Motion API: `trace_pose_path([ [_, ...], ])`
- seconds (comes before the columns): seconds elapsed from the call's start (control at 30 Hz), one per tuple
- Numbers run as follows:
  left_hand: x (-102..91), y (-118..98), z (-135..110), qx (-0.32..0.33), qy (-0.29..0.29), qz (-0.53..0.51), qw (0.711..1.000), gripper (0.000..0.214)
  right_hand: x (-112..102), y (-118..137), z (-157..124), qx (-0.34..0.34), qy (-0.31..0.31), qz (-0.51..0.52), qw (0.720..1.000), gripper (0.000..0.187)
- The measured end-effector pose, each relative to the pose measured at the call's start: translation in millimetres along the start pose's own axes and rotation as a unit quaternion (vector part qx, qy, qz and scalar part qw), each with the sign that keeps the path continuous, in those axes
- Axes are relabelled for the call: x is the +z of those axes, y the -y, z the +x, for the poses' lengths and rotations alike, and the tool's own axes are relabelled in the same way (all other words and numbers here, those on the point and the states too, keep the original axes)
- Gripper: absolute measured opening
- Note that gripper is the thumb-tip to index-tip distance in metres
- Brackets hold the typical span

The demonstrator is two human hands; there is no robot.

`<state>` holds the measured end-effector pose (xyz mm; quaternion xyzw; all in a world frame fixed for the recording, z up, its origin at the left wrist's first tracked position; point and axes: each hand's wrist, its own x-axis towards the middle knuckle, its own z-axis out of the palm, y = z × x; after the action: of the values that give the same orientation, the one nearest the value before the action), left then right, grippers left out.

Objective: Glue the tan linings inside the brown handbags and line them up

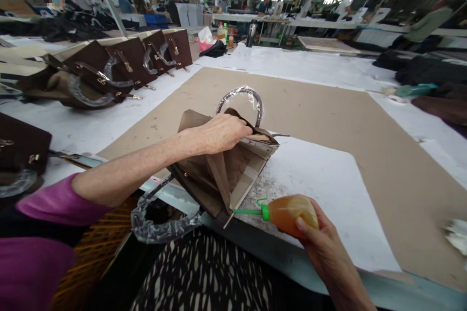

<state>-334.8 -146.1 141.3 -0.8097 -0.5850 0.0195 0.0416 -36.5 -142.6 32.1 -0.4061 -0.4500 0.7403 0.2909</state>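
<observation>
A brown handbag (241,167) lies tilted at the table's front edge, its lined inside facing me. One plastic-wrapped handle stands up behind it; the other hangs over the front edge. My left hand (226,132) is closed on the bag's upper rim, fingertips partly hidden in the fold. In my right hand (323,235) is a squeeze bottle (292,214) of amber liquid, tipped sideways. Its thin green nozzle points left, and the tip is at the bag's lower corner, seemingly touching the edge. Under the bag's right side lies a stained white sheet (328,184).
Several dark brown handbags (124,63) with wrapped handles stand in a row at the left; another bag (22,150) sits nearer. Bottles (230,39), tissues (206,36) and a dark flask (251,33) stand at the back. Dark cloth (423,70) lies right. People work beyond.
</observation>
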Motion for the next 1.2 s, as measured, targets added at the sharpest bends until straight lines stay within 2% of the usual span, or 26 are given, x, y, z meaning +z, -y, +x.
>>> trace_pose_path([
  [0.17, -1.3, -2, 0, -0.017, 0.005, -0.005, 1.0, 0.018, 1, -3, -8, 0.011, 0.021, 0.022, 0.999, 0.048],
  [0.4, -10.4, -8, 1, -0.034, 0.036, -0.008, 0.999, 0.022, 1, -11, -21, 0.023, 0.019, 0.048, 0.998, 0.048],
  [0.63, -9.9, -9, 2, -0.029, 0.037, -0.004, 0.999, 0.023, -6, -19, -27, 0.028, -0.024, 0.09, 0.995, 0.041],
  [0.93, -11.0, -10, 2, -0.031, 0.037, -0.008, 0.999, 0.025, 7, -20, -31, 0.029, -0.043, 0.098, 0.994, 0.042],
  [1.03, -11.5, -9, 3, -0.035, 0.04, -0.012, 0.999, 0.025, 9, -21, -40, 0.037, -0.029, 0.098, 0.994, 0.044],
  [1.1, -12.4, -9, 4, -0.036, 0.042, -0.015, 0.998, 0.025, 8, -22, -46, 0.04, -0.023, 0.087, 0.995, 0.045],
  [1.2, -12.3, -8, 5, -0.033, 0.036, -0.018, 0.999, 0.023, 4, -22, -49, 0.014, -0.049, 0.041, 0.998, 0.048],
])
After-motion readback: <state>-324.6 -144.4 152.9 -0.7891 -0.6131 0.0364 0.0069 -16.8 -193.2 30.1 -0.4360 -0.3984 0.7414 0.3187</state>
